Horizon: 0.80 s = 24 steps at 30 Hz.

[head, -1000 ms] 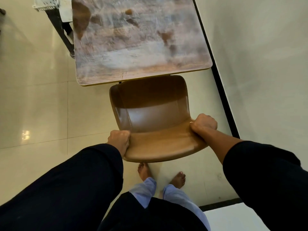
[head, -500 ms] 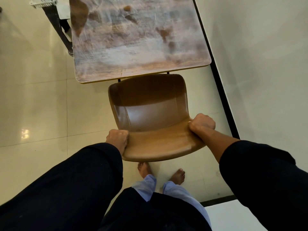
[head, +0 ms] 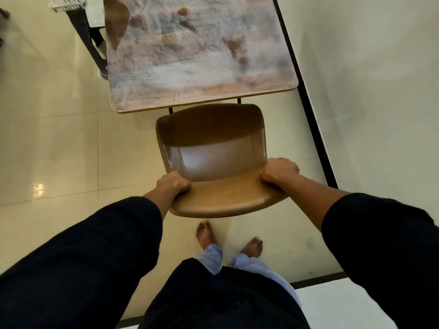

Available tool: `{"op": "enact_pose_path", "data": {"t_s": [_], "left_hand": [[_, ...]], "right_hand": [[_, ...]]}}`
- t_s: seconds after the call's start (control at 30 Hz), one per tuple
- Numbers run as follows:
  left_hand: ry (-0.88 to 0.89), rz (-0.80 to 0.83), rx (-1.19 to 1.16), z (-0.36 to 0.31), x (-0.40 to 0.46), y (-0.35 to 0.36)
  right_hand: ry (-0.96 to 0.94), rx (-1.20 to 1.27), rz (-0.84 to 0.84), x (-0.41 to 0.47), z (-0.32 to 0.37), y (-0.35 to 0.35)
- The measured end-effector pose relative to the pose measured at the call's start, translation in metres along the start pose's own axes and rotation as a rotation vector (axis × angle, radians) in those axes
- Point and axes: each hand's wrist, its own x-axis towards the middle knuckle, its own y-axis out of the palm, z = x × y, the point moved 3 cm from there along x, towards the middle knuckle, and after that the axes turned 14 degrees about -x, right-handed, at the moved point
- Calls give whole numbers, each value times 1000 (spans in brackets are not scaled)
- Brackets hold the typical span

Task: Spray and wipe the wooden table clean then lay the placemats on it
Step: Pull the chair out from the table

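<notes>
The wooden table (head: pixel 194 86) stands ahead of me, its top streaked with pale smears and darker blotches. A brown moulded chair (head: pixel 213 150) sits in front of it, seat edge tucked under the table's near edge. My left hand (head: pixel 172 185) grips the left end of the chair's backrest. My right hand (head: pixel 279 169) grips the right end. No placemats, spray bottle or cloth are in view.
A white wall (head: pixel 368 91) with a black skirting strip runs close along the table's right side. Glossy cream floor tiles (head: pixel 54 143) spread to the left. A white basket (head: pixel 67 2) and a dark frame stand at the top left. My bare feet (head: pixel 206 233) are just behind the chair.
The chair has slid a little further toward the table, and my arms have stretched out with it. Both hands keep their grip on the backrest.
</notes>
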Motion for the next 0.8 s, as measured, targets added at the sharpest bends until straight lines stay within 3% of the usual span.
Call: {"op": "enact_pose_path", "data": {"t_s": [0.17, 0.27, 0.4, 0.53, 0.63, 0.8], "left_hand": [[290, 44, 196, -15, -29, 12], [492, 153, 163, -26, -60, 21], [678, 243, 242, -39, -104, 37], [787, 4, 527, -27, -116, 50], [843, -197, 539, -19, -121, 58], [843, -251, 501, -18, -128, 60]], "right_hand": [[-343, -40, -27, -34, 13, -6], [-548, 16, -57, -62, 17, -6], [-706, 115, -81, -88, 8, 0], [-756, -117, -178, -98, -7, 11], [-702, -115, -388, -98, -15, 19], [-672, -92, -538, -105, -16, 23]]}}
